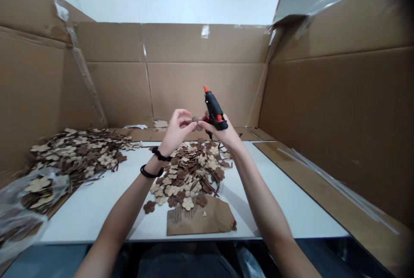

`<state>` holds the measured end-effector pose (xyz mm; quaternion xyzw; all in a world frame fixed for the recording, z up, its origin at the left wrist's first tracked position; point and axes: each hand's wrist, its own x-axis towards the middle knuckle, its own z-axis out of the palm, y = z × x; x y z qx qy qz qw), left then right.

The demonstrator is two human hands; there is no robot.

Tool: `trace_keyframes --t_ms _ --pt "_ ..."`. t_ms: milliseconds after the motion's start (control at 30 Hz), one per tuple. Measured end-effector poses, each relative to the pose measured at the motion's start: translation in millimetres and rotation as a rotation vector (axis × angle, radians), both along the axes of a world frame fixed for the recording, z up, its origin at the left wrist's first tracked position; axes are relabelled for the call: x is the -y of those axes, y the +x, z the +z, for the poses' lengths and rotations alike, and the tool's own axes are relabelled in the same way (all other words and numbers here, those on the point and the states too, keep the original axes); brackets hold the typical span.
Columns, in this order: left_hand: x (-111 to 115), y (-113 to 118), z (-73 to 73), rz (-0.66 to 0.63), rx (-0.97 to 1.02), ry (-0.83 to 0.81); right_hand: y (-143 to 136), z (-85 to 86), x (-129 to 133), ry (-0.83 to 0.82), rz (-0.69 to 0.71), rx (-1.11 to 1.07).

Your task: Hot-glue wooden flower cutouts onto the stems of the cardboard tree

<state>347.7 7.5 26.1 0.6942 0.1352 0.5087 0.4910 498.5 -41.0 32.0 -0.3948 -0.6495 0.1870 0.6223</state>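
Between the fingertips of both hands, above the table, is a small brown flower cutout [195, 123]. My left hand [177, 130] pinches its left side, with the index finger raised. My right hand [223, 130] pinches the flower's right side between thumb and finger. That same hand also holds a black glue gun [214, 107] with an orange nozzle pointing up and away. Below the hands lies a loose pile of beige and brown flower cutouts [190, 170] with thin brown strips among them. Part of the flower is hidden behind the fingers.
A cardboard piece [207, 220] lies near the front edge of the white table [278, 192]. Further left is a larger heap of flowers and strips [87, 153], beside a clear plastic bag [19, 200]. Clear glue sticks [336, 183] rest at right. Cardboard walls [207, 84] enclose the table.
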Motion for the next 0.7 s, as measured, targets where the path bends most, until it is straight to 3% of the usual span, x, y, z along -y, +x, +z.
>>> trace_keyframes --t_ms 233,367,467,533,700 --pt "-11.6 -5.9 1.1 0.05 -0.003 0.137 -5.1 0.8 2.7 0.0 -0.04 -0.003" --pt "-48.0 -38.7 1.5 -0.014 -0.341 0.172 -1.5 1.5 2.6 0.035 -0.138 -0.102" --pt "-78.4 -75.2 0.2 0.032 -0.485 0.135 5.7 2.6 1.8 0.055 -0.15 -0.158" --pt "-94.2 -98.3 -0.9 0.136 -0.334 0.084 9.7 3.7 2.5 0.062 -0.142 -0.177" --pt "-121.0 -143.7 -8.6 0.458 0.321 -0.184 11.2 6.2 6.7 0.08 -0.165 -0.181"
